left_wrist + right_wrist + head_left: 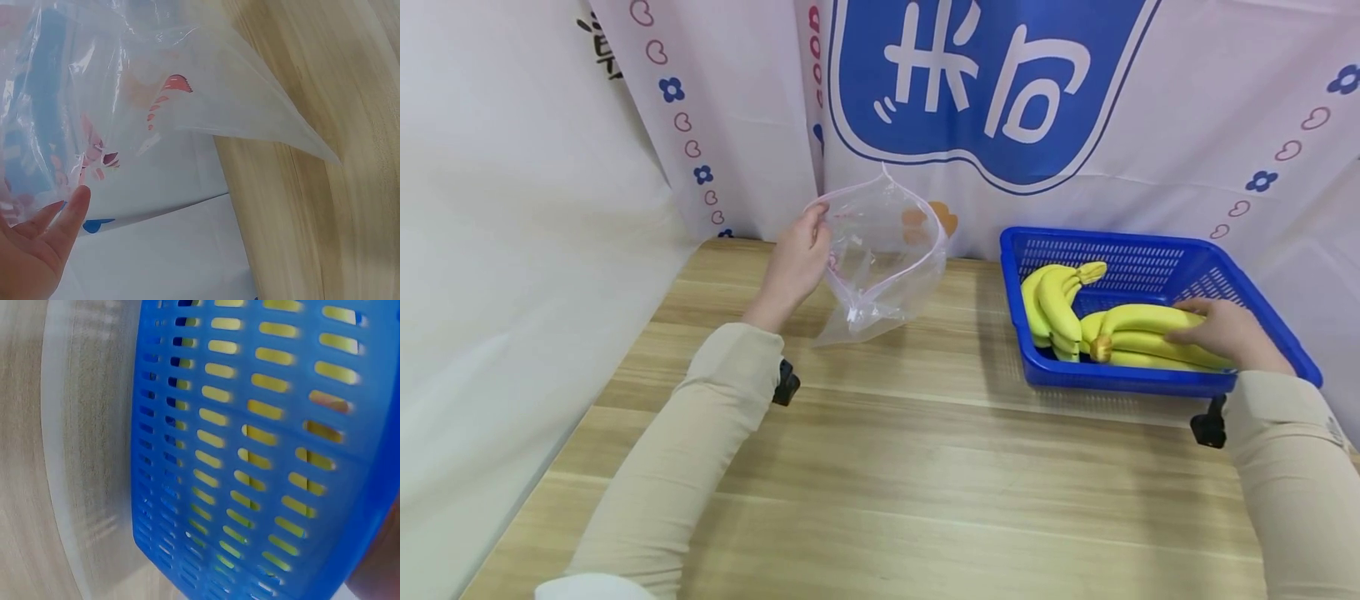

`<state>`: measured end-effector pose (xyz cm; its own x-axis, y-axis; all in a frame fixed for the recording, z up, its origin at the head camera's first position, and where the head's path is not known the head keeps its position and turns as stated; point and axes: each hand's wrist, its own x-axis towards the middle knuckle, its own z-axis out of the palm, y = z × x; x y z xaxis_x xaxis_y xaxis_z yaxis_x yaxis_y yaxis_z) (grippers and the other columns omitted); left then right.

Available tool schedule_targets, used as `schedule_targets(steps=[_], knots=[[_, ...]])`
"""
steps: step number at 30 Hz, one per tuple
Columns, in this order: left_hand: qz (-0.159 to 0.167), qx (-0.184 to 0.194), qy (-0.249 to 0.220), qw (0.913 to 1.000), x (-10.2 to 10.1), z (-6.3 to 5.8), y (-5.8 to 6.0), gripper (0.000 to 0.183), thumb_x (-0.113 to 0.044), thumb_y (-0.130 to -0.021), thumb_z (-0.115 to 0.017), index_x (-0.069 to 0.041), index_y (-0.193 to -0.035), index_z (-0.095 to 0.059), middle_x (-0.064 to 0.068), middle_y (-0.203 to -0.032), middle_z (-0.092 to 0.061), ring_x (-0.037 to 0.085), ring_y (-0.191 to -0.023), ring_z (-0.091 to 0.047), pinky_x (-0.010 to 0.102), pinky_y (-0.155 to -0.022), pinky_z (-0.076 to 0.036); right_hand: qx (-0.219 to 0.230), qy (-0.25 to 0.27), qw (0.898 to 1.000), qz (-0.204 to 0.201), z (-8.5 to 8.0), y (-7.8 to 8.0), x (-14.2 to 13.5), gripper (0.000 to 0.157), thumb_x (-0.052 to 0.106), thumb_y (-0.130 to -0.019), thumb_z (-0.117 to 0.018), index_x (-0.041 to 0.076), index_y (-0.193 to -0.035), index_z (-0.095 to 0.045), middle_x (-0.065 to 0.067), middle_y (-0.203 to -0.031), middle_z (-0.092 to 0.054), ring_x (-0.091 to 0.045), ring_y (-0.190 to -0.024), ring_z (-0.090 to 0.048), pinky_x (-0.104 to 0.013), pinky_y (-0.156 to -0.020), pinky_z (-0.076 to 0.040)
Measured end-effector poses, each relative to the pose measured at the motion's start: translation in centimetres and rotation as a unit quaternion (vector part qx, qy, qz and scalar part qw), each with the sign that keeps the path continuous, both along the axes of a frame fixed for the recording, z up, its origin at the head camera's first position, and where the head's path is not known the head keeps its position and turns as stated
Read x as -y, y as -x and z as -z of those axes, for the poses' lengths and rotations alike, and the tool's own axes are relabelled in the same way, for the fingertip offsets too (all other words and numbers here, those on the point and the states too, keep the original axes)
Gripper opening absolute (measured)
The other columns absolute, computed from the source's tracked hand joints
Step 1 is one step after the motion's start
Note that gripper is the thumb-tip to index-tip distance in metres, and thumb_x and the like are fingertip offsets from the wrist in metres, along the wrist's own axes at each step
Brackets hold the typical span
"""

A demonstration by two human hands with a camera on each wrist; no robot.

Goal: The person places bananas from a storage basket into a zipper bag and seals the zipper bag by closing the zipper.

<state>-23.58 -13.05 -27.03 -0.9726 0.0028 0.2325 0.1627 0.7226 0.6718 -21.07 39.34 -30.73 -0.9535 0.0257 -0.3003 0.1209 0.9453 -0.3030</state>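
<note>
My left hand [800, 258] pinches the rim of a clear plastic zip bag [895, 283], whose mouth gapes wide above the table. In the left wrist view the bag [206, 94] spreads out past the fingers, with pink printing on it and one corner pointing over the wood. My right hand [1228, 333] reaches into a blue plastic basket [1131, 383] and grips a bunch of yellow bananas [1142, 340] lying along its near side. A second bunch of bananas [1054, 304] leans at the basket's left end. Through the slots of the basket wall [250, 450], yellow shows in the right wrist view.
The wooden table [925, 475] stretches in front of both arms. A printed cloth [760, 108] hangs close behind the bag and basket, and a plain white sheet [512, 250] borders the left side.
</note>
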Motion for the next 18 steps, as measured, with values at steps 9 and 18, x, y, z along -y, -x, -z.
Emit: schedule_targets(steps=[9, 18], knots=[[0.004, -0.007, 0.001, 1.0000, 0.00, 0.08, -0.12, 0.048, -0.023, -0.102, -0.030, -0.007, -0.146, -0.036, 0.011, -0.085, -0.053, 0.011, -0.054, -0.037, 0.029, -0.055, -0.040, -0.021, -0.010, 1.000, 0.009, -0.23, -0.44, 0.19, 0.087, 0.060, -0.087, -0.056, -0.003, -0.143, -0.035, -0.042, -0.140, -0.030, -0.059, -0.121, -0.029, -0.074, -0.093, -0.029], [0.012, -0.007, -0.006, 0.9999, -0.05, 0.16, -0.08, 0.048, -0.022, -0.101, -0.032, -0.004, -0.146, -0.036, 0.019, -0.146, -0.045, 0.034, -0.118, -0.054, 0.045, -0.110, -0.039, -0.067, 0.020, 0.997, 0.044, -0.31, -0.35, 0.29, 0.091, 0.065, -0.084, -0.055, -0.001, -0.145, -0.033, -0.040, -0.143, -0.030, -0.058, -0.124, -0.029, -0.072, -0.096, -0.029]])
